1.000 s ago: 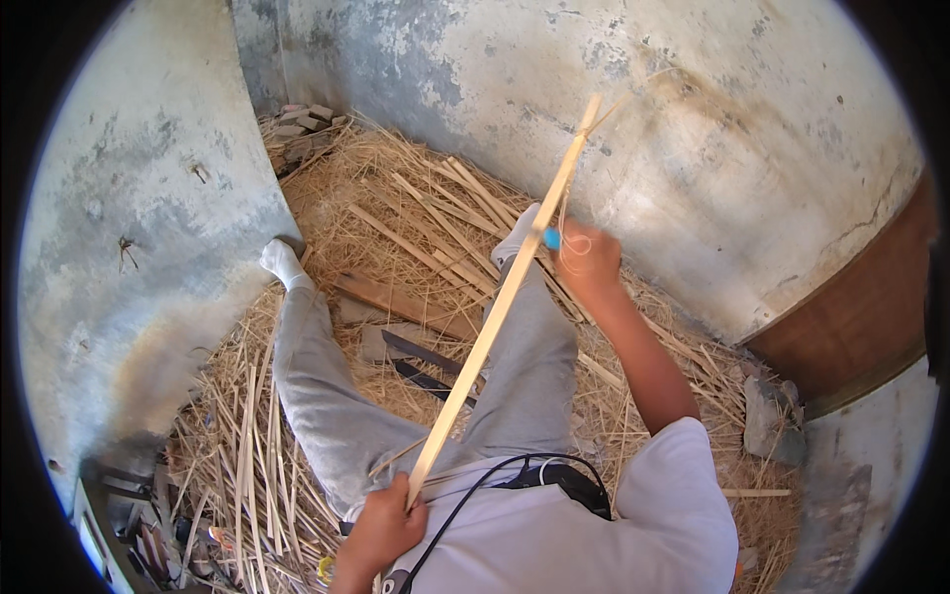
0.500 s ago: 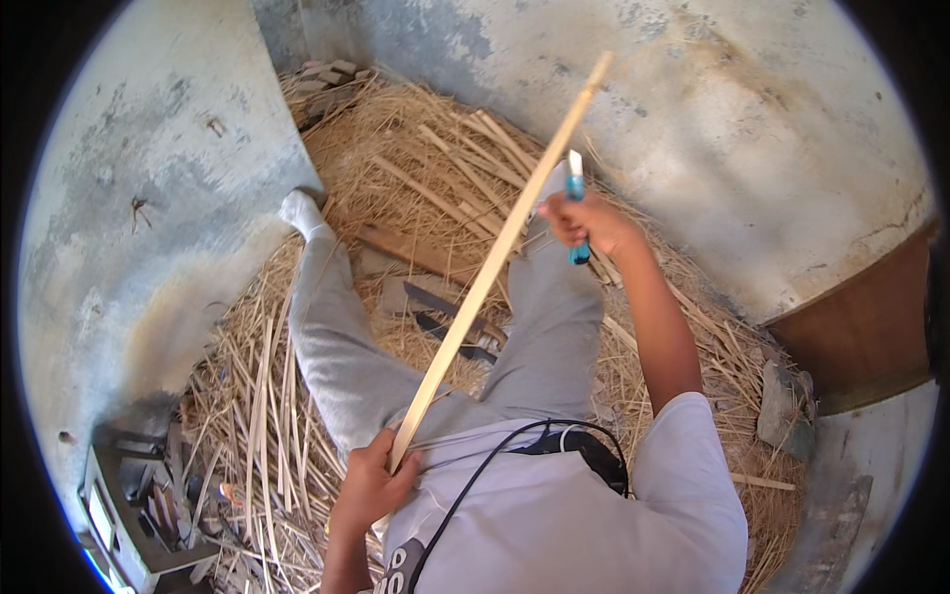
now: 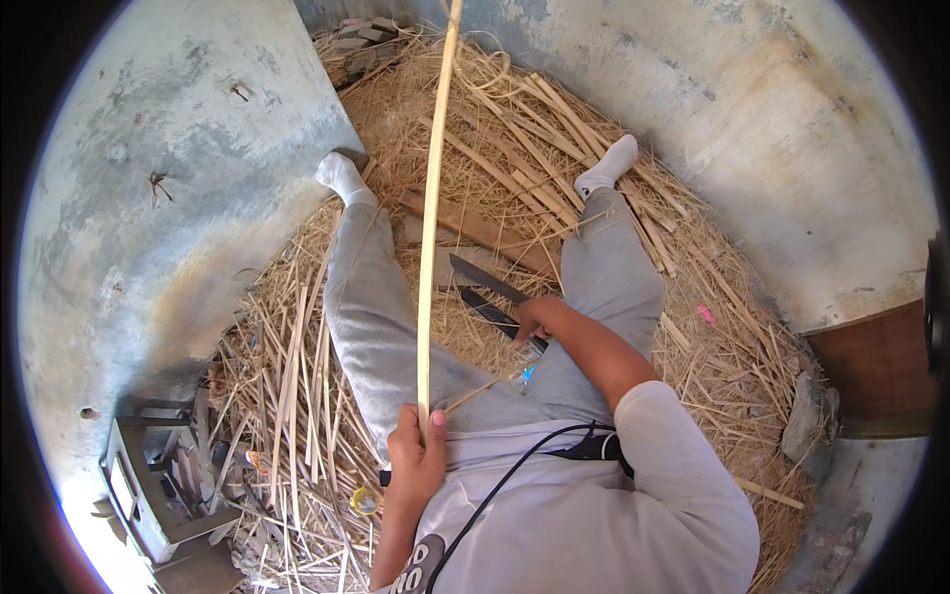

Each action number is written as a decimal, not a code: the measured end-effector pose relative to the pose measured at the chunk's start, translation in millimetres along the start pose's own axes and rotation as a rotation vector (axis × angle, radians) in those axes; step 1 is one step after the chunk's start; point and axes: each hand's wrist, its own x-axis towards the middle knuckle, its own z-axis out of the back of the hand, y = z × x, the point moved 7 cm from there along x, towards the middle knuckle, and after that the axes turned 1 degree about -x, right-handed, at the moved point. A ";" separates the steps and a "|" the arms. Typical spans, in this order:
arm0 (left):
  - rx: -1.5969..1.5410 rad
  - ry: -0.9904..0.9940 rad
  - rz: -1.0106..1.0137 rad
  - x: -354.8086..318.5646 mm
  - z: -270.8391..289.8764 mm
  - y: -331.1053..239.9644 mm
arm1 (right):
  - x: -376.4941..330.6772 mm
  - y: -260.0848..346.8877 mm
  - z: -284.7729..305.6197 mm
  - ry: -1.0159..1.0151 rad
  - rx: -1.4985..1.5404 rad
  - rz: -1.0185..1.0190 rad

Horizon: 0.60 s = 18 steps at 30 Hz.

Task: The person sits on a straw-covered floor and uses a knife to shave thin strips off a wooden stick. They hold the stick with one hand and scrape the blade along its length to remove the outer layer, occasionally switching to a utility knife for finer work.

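A long, pale bamboo strip (image 3: 431,218) stands nearly lengthwise in front of me, its far end running out at the top edge. My left hand (image 3: 418,457) is closed round its near end, thumb along the strip, close to my waist. Between my thighs my right hand (image 3: 534,322) reaches down, fingers bent and partly hidden, against the near end of a dark flat blade (image 3: 487,309). Whether it grips the blade is unclear. A second dark blade (image 3: 480,277) lies just beyond. Near the hand a small blue thing (image 3: 527,374) shows, too small to name.
Split strips (image 3: 297,366) and straw-like shavings cover the floor around my legs. A wooden board (image 3: 475,228) lies between my feet. Worn walls (image 3: 752,148) stand close on both sides. A frame-like box (image 3: 139,485) sits at lower left, a stone block (image 3: 807,421) at right.
The blue-handled knife is no longer seen in my right hand, which has moved down and nearer, between my thighs. The bamboo strip has swung left to nearly upright in the picture. My right leg has shifted outward.
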 end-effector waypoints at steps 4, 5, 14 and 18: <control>0.024 0.019 0.066 12.5 -5.8 -2.2 | 21.7 -18.0 7.8 -0.083 0.041 -0.192; 0.008 0.032 0.083 12.9 -7.1 3.3 | 21.0 -14.6 5.7 -0.281 0.065 -0.194; 0.071 0.112 -0.001 18.7 -2.5 17.0 | 20.7 -8.5 -22.3 -0.550 0.066 -0.153; -0.082 0.201 0.136 6.6 7.9 9.9 | -8.5 -0.2 17.7 -0.412 -0.007 -0.128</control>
